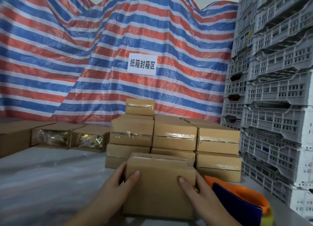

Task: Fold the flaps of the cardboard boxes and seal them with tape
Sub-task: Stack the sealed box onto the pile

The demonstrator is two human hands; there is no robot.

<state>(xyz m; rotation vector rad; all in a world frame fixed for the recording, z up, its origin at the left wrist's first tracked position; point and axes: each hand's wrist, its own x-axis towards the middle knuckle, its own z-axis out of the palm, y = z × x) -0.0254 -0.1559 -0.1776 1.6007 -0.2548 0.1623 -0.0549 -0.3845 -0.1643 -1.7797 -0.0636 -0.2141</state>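
Near edge: left hand (116, 180) and right hand (196, 186) grip a closed box (159, 188) by its two sides, thumbs on top, fingers curled around the ends. It sits on the table (50, 183). Just right lies an orange tape dispenser (240, 197). Beyond, taped boxes (174, 136) are stacked; at left, open boxes (67, 137). Behind hang a striped tarp (84, 56) and sign (142, 64); crates (271, 90) stand right.

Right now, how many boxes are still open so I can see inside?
2: one open box at the left, another open box touching its right side. More may be hidden.
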